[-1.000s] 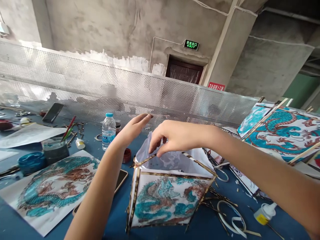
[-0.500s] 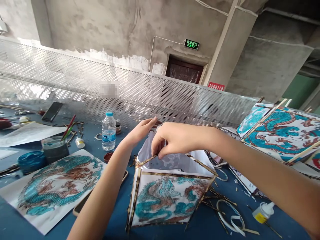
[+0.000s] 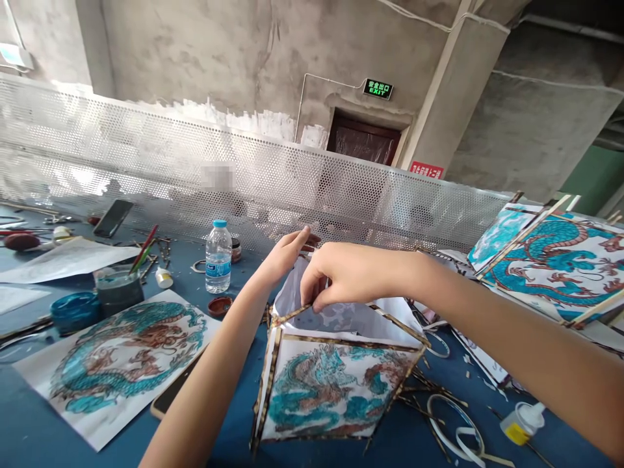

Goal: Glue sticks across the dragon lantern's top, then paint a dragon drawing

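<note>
A box-shaped paper lantern (image 3: 331,383) with a bamboo frame stands on the blue table, its front panel painted with a teal and brown dragon. My right hand (image 3: 344,273) reaches over its open top and pinches the upper edge of a white paper panel at the back left bamboo strip. My left hand (image 3: 287,250) rests against the outside of that same panel, fingers straight and together, backing the paper.
A loose dragon painting (image 3: 121,361) lies at left, a phone (image 3: 170,393) beside it. Water bottle (image 3: 218,257), paint jars (image 3: 75,312), brush cup (image 3: 117,286), a glue bottle (image 3: 521,422) and bamboo strips (image 3: 453,422) surround the lantern. Finished dragon panels (image 3: 550,260) lean at right; a perforated metal screen (image 3: 195,169) runs behind.
My left hand moved right and closer to the lantern's back panel. My right hand closed its fingers tighter on the panel's top edge. The view shifted slightly.
</note>
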Demonstrator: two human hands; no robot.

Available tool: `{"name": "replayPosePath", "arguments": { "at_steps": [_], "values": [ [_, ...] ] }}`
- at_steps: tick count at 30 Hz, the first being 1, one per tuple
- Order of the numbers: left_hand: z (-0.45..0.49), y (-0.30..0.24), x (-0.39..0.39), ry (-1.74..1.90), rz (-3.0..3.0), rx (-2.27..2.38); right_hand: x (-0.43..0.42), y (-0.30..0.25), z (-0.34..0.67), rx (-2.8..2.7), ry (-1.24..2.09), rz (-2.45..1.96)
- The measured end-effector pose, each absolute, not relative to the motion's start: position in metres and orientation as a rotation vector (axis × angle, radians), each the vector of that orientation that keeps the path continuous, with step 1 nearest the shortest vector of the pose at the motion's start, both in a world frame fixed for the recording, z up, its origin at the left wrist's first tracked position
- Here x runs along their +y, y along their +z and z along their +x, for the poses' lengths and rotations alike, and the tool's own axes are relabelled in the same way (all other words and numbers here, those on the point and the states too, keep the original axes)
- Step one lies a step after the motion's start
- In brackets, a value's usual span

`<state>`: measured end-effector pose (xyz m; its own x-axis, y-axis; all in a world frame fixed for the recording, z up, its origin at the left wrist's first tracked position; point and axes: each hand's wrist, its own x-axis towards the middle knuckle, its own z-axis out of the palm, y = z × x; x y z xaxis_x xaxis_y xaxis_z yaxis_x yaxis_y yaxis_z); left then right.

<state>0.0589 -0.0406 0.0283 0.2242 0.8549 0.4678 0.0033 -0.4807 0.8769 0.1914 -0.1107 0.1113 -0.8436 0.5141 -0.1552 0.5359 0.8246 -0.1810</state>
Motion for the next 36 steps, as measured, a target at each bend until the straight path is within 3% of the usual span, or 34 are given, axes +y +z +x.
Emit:
{"name": "replayPosePath", "arguments": {
  "at_steps": [18, 29, 36],
  "values": [
    [0.054, 0.023, -0.03, 1.365, 1.665, 0.811, -0.111, 0.11, 0.191, 2.91, -0.32, 0.826],
    [0.04, 0.041, -0.066, 1.619, 1.66, 0.735, -0.115, 0.107, 0.195, 2.986, -0.264, 0.785],
    [0.022, -0.009, -0.134, 1.542, 1.564, 0.973, -0.117, 0.104, 0.198, 3.027, -0.284, 0.766]
  ]
}}
